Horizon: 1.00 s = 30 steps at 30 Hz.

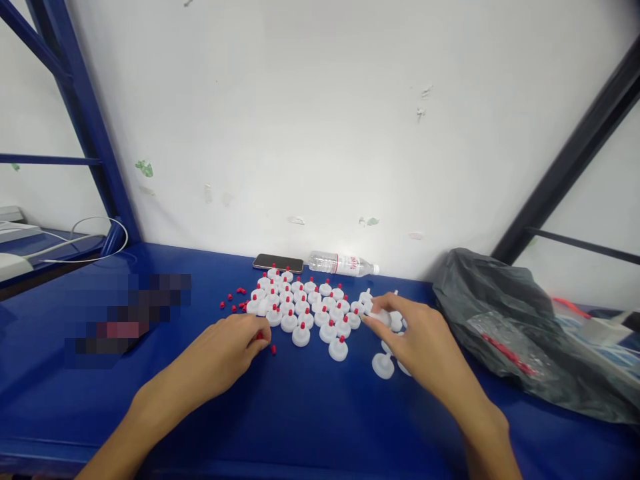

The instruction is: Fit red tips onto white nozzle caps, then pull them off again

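My left hand [235, 343] is closed in a pinch low over the blue table, a bit of red showing at its fingertips, a small red tip cap. One loose red tip cap [273, 349] lies just beside those fingers. Between thumb and fingers of my right hand [413, 330] is a white nozzle lid [381, 316], partly covered by the hand. Under and around that hand are several white lids without red tips, such as the nearest bare lid [383, 365]. Between my hands stands a group of white lids [301, 335] with red tips on their nozzles.
More loose red caps [234, 309] lie left of the group. Behind it are a phone [278, 263] and a clear plastic bottle [345, 264] on its side, near the wall. A dark plastic bag [465, 293] sits at the right of the blue table [310, 427]. A pixelated patch covers part of the left.
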Each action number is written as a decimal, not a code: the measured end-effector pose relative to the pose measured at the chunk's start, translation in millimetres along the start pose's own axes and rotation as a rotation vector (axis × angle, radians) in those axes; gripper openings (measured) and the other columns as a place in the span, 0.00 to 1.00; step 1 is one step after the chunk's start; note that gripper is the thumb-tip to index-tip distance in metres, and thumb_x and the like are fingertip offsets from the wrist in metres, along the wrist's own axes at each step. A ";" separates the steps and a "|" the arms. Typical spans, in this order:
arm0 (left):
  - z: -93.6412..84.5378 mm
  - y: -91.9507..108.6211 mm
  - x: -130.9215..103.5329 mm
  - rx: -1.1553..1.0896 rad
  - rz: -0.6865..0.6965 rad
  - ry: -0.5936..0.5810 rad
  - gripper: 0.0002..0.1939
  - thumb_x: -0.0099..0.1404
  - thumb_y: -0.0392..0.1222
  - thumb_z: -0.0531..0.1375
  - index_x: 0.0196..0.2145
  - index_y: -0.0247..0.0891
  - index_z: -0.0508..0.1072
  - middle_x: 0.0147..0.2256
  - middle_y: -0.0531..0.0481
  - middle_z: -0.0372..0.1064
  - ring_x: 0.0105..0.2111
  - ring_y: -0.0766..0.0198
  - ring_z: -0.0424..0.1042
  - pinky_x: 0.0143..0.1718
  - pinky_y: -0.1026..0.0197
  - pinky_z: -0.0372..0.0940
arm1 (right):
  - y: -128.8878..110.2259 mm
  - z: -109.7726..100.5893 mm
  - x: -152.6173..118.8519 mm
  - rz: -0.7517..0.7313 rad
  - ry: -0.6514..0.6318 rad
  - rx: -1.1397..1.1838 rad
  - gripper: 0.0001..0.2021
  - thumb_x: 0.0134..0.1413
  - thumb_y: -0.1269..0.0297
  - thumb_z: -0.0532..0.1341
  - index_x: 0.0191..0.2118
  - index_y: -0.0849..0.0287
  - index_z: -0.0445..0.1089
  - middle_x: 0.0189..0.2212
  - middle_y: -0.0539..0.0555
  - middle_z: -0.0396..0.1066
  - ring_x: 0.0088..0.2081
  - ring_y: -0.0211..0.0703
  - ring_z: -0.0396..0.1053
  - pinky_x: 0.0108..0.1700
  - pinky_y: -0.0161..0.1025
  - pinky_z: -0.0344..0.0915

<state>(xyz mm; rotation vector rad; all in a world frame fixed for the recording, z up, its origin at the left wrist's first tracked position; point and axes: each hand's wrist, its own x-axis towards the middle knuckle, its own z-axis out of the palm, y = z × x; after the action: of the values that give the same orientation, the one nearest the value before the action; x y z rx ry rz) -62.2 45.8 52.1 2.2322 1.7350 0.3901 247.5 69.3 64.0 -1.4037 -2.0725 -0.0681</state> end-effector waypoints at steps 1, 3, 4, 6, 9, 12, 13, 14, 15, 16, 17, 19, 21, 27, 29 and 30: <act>0.6 -1.3 0.2 0.016 0.000 0.002 0.13 0.70 0.38 0.51 0.34 0.44 0.76 0.35 0.50 0.76 0.35 0.58 0.72 0.34 0.60 0.57 | 0.5 1.8 0.1 -0.032 -0.018 0.016 0.07 0.64 0.56 0.64 0.41 0.52 0.75 0.41 0.54 0.78 0.41 0.53 0.75 0.42 0.47 0.67; 1.0 -1.9 0.2 0.038 0.000 0.019 0.12 0.68 0.37 0.52 0.35 0.44 0.75 0.36 0.50 0.76 0.35 0.58 0.72 0.33 0.61 0.56 | 1.0 3.7 0.2 -0.092 -0.056 0.038 0.06 0.64 0.59 0.64 0.40 0.52 0.77 0.45 0.55 0.77 0.45 0.53 0.74 0.46 0.48 0.67; 0.8 -1.1 0.1 0.048 -0.004 0.030 0.11 0.68 0.36 0.53 0.36 0.44 0.75 0.36 0.50 0.76 0.35 0.58 0.72 0.33 0.61 0.56 | 1.2 4.1 0.1 -0.110 -0.085 0.042 0.06 0.64 0.60 0.64 0.40 0.52 0.78 0.45 0.55 0.77 0.45 0.53 0.74 0.47 0.48 0.67; -0.1 2.2 0.0 0.069 -0.026 0.039 0.10 0.68 0.36 0.53 0.36 0.44 0.75 0.36 0.50 0.76 0.33 0.59 0.72 0.31 0.61 0.55 | 2.1 4.7 -0.1 -0.120 -0.148 0.047 0.06 0.64 0.61 0.64 0.40 0.50 0.80 0.42 0.54 0.78 0.44 0.51 0.74 0.47 0.48 0.67; -1.7 6.9 0.4 0.078 -0.054 0.030 0.10 0.67 0.36 0.55 0.38 0.44 0.75 0.36 0.49 0.76 0.32 0.59 0.73 0.31 0.61 0.56 | 6.3 6.5 -0.3 -0.114 -0.200 0.033 0.06 0.64 0.62 0.64 0.41 0.50 0.80 0.40 0.53 0.79 0.42 0.51 0.75 0.46 0.48 0.67; -2.1 7.0 0.6 0.062 -0.064 0.027 0.09 0.66 0.37 0.55 0.38 0.44 0.76 0.36 0.49 0.76 0.33 0.57 0.73 0.32 0.61 0.57 | 10.6 8.8 0.0 -0.090 -0.199 -0.060 0.06 0.62 0.66 0.64 0.41 0.52 0.79 0.40 0.53 0.80 0.43 0.53 0.76 0.47 0.50 0.66; -1.7 6.1 0.5 0.060 -0.064 0.028 0.09 0.67 0.37 0.55 0.39 0.44 0.76 0.37 0.48 0.76 0.33 0.57 0.73 0.32 0.60 0.57 | 10.9 9.3 0.0 -0.084 -0.188 -0.093 0.06 0.61 0.68 0.65 0.42 0.52 0.79 0.40 0.53 0.80 0.43 0.54 0.76 0.48 0.51 0.66; -1.1 4.9 0.3 0.060 -0.060 0.030 0.10 0.67 0.37 0.55 0.39 0.44 0.76 0.37 0.48 0.76 0.34 0.57 0.73 0.32 0.60 0.57 | 10.3 9.7 -0.1 -0.084 -0.178 -0.112 0.07 0.61 0.68 0.65 0.42 0.52 0.79 0.41 0.53 0.80 0.44 0.55 0.76 0.49 0.52 0.66; -0.3 3.5 0.1 0.061 -0.053 0.028 0.10 0.67 0.36 0.54 0.38 0.44 0.75 0.38 0.48 0.77 0.35 0.56 0.73 0.32 0.60 0.57 | 8.8 10.0 -0.4 -0.092 -0.170 -0.111 0.07 0.61 0.68 0.65 0.43 0.52 0.79 0.42 0.54 0.80 0.45 0.55 0.76 0.50 0.52 0.66; 0.5 2.1 0.0 0.063 -0.044 0.025 0.11 0.68 0.36 0.53 0.38 0.44 0.75 0.39 0.48 0.77 0.36 0.56 0.74 0.33 0.60 0.57 | 6.5 10.2 -0.9 -0.108 -0.169 -0.086 0.07 0.62 0.66 0.65 0.44 0.52 0.79 0.43 0.54 0.80 0.46 0.55 0.75 0.51 0.53 0.66; 1.2 0.9 0.0 0.066 -0.033 0.026 0.11 0.69 0.36 0.51 0.38 0.43 0.74 0.39 0.47 0.77 0.38 0.56 0.74 0.34 0.59 0.57 | 3.6 10.5 -1.6 -0.129 -0.177 -0.043 0.07 0.62 0.65 0.65 0.45 0.52 0.78 0.44 0.54 0.80 0.47 0.54 0.75 0.52 0.52 0.65; 1.6 -0.2 0.5 0.071 -0.016 0.042 0.12 0.71 0.37 0.50 0.38 0.44 0.73 0.41 0.47 0.77 0.40 0.55 0.74 0.36 0.59 0.57 | -3.4 11.2 -2.9 -0.172 -0.220 0.051 0.08 0.63 0.60 0.65 0.47 0.51 0.78 0.45 0.53 0.79 0.49 0.53 0.74 0.54 0.51 0.65; -0.2 1.7 0.8 0.066 -0.011 0.067 0.13 0.73 0.40 0.48 0.38 0.45 0.73 0.39 0.49 0.77 0.38 0.55 0.74 0.35 0.59 0.56 | -9.7 11.9 -3.5 -0.202 -0.270 0.111 0.07 0.63 0.60 0.66 0.45 0.50 0.78 0.42 0.52 0.80 0.48 0.51 0.74 0.54 0.49 0.65; -7.4 27.6 -9.6 -0.050 0.080 0.127 0.15 0.76 0.45 0.49 0.36 0.45 0.73 0.32 0.54 0.74 0.31 0.60 0.71 0.34 0.59 0.55 | -22.8 8.4 -4.9 -0.180 -0.293 0.183 0.03 0.64 0.65 0.65 0.39 0.51 0.76 0.38 0.49 0.79 0.45 0.48 0.74 0.52 0.46 0.65; -4.3 39.5 -16.7 -0.143 0.164 0.132 0.11 0.75 0.47 0.52 0.44 0.48 0.74 0.36 0.55 0.76 0.34 0.61 0.72 0.37 0.60 0.57 | -30.3 5.7 -7.3 -0.183 -0.276 0.250 0.03 0.64 0.66 0.64 0.40 0.50 0.76 0.41 0.48 0.78 0.46 0.46 0.73 0.52 0.44 0.64; -1.6 45.1 -20.0 -0.181 0.198 0.132 0.10 0.74 0.47 0.55 0.48 0.49 0.73 0.38 0.56 0.76 0.35 0.62 0.72 0.39 0.61 0.58 | -34.9 4.5 -8.7 -0.191 -0.270 0.286 0.04 0.64 0.66 0.64 0.41 0.49 0.76 0.41 0.48 0.78 0.46 0.45 0.73 0.52 0.43 0.64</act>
<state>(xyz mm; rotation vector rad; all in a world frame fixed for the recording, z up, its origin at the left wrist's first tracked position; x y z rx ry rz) -27.4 15.9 70.2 2.2963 1.4745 0.7239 217.7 48.7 66.1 -1.0877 -2.3221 0.3447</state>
